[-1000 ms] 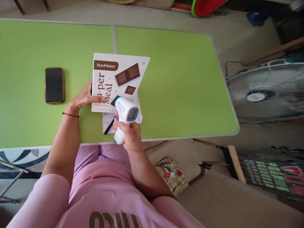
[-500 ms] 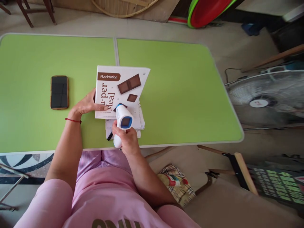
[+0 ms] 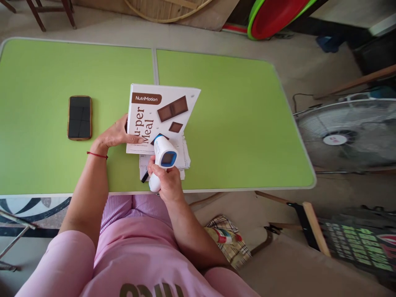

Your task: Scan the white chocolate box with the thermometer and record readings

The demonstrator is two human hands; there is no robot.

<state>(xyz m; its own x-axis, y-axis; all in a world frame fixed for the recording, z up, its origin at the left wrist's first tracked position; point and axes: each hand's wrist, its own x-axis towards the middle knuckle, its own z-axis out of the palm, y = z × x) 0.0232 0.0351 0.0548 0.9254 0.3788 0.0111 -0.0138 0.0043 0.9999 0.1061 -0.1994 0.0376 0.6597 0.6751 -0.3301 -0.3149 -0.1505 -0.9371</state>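
Observation:
My left hand (image 3: 116,134) grips the left edge of a white NutriMotion "Super Meal" booklet (image 3: 161,109), its fingers lying across the cover. The booklet has chocolate bars pictured on it. My right hand (image 3: 165,181) is closed around the handle of a white and blue infrared thermometer (image 3: 163,152), just above the booklet's lower edge. Beneath the booklet lies a stack of printed papers (image 3: 182,159). A black pen (image 3: 144,177) pokes out by my right hand, mostly hidden. A smartphone (image 3: 79,117) in a brown case lies face up left of my left hand.
The hands work over a green folding table (image 3: 232,119) with a pale rim. An electric fan (image 3: 346,136) stands beyond its right side. A plaid cloth (image 3: 229,243) lies below the front edge, and a red and green tub (image 3: 278,16) sits far ahead.
The view has tilted, bringing more floor beyond the table into sight. The thermometer has turned slightly in my right hand, while my left hand stays on the booklet.

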